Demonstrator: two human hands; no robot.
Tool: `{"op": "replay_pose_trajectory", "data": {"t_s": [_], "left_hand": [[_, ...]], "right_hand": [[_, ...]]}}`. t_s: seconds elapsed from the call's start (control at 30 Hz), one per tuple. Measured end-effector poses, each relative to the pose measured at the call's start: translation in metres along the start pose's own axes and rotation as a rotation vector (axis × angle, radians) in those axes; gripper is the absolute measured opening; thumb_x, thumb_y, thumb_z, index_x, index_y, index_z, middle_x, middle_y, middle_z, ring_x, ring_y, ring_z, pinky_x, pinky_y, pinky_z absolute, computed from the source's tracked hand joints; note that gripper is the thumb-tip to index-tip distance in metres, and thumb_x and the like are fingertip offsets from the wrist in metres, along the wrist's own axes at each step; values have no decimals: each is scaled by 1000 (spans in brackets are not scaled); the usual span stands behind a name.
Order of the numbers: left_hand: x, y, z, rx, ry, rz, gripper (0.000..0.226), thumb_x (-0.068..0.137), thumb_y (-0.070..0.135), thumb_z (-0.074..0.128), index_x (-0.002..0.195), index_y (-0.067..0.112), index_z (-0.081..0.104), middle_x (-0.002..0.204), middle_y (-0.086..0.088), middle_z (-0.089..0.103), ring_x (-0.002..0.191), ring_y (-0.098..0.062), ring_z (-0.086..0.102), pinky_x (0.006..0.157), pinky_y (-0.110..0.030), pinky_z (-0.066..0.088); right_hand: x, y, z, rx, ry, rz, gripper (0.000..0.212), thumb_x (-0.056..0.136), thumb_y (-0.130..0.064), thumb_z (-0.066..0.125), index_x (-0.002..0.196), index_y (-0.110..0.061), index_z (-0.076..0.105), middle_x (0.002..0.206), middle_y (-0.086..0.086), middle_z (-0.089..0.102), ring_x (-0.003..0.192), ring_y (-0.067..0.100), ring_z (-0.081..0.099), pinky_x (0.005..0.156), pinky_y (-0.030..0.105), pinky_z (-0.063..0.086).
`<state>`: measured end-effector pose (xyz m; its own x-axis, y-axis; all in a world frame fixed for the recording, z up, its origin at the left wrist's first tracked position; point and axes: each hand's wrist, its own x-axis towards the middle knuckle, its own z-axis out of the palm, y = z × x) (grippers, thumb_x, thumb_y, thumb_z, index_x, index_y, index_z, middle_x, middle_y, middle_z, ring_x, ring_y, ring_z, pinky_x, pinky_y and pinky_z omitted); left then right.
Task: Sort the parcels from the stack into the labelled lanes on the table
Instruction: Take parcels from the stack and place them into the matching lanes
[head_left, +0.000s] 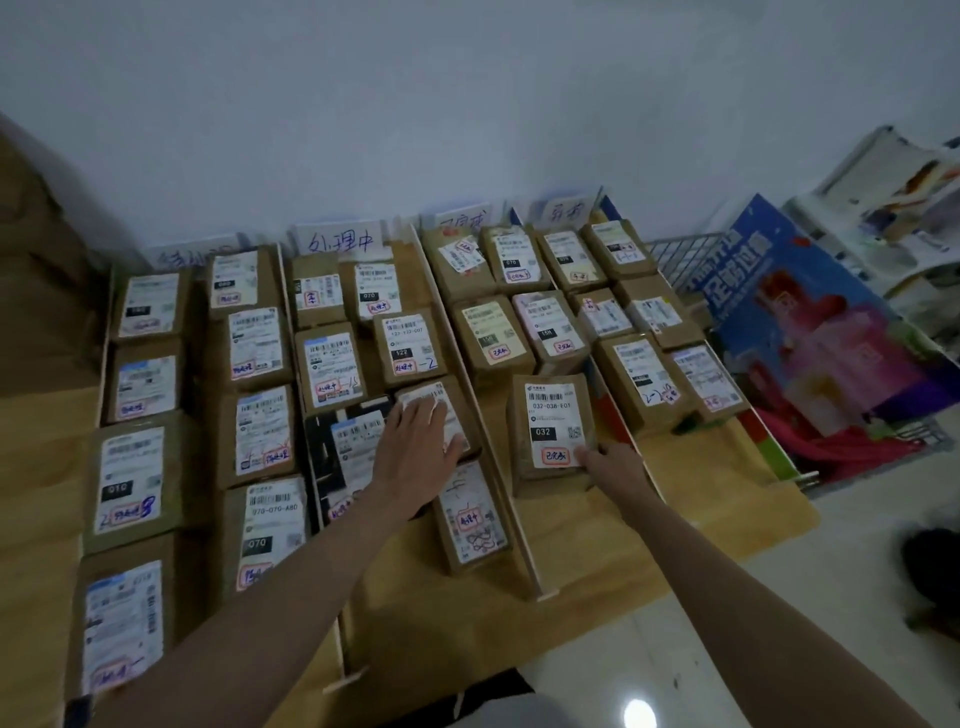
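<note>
Several brown cardboard parcels with white labels lie in rows in the lanes of a wooden table (691, 499). Thin white dividers (511, 499) separate the lanes, and handwritten signs (340, 241) stand at the far ends. My left hand (415, 457) lies flat with straight fingers on a parcel (457, 402) in the second lane. My right hand (608, 462) touches the near right corner of a parcel marked 032 (553, 431) in the third lane. Whether its fingers curl round the edge is not visible.
A wire basket (680, 260) holding a blue and pink printed carton (810, 332) stands to the right of the table. Shelves with papers (893, 208) are further right. A white wall is behind. A dark object (935, 566) lies on the tiled floor.
</note>
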<state>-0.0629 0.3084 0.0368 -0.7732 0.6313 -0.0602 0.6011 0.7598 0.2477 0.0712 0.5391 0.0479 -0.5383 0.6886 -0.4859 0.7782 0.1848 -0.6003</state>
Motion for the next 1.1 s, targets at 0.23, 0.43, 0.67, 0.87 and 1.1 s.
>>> {"op": "replay_pose_trajectory", "data": {"t_s": [0.23,0.43,0.67,0.87,1.1], "left_hand": [[10,5,16,-36,-15,-129,58,103,45,34,151,11,36,154,-8,39,144,-21,32,123,-40,13],[19,17,25,-30,-20,-233,58,103,44,36,150,11,36,153,-7,40,145,-20,31,124,-40,13],[24,29,28,34,-58,-298,59,103,46,33,151,13,34,154,-5,38,145,-19,29,124,-40,13],[20,32,24,72,-109,-357,60,103,48,31,153,15,28,157,-5,32,148,-20,24,124,-42,12],[-1,19,-28,66,22,-460,58,104,46,34,151,14,32,157,-7,33,147,-23,27,120,-42,22]], "right_hand": [[56,-4,12,-164,-177,-71,17,98,-24,56,100,-9,65,100,5,69,85,13,64,64,23,51],[96,-3,26,-190,-272,-121,25,98,-23,54,109,-5,67,107,8,71,96,20,67,84,38,58],[122,4,33,-229,-324,-176,28,98,-26,55,110,-4,68,109,9,71,96,20,68,81,35,59],[123,-9,25,-320,-254,-291,39,98,-38,55,122,-7,56,114,10,65,100,23,65,83,39,58],[87,-99,-3,-459,-27,-759,42,101,-30,48,136,-8,46,135,13,49,122,27,48,96,42,47]]}}
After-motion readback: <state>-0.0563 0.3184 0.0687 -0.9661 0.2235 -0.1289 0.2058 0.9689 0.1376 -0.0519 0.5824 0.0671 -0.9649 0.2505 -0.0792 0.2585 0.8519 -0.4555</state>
